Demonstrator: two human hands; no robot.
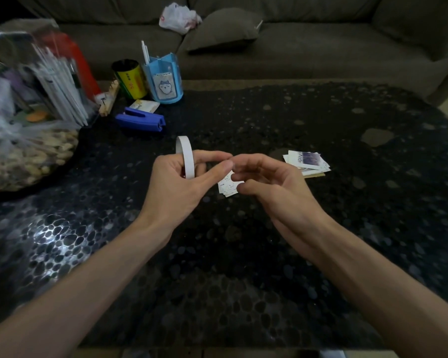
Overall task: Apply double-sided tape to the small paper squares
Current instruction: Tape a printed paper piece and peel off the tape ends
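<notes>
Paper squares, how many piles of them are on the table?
2. One small pile lies between the left hand and right hand, partly covered by them. The other pile lies on the table farther right. More squares may be hidden.

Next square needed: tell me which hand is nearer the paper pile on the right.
Right. The right hand sits just left of the paper pile; the left hand, gripping the tape roll, is farther left.

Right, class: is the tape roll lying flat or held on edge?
On edge: the left hand grips the tape roll, its ring rising above the fingers.
</notes>
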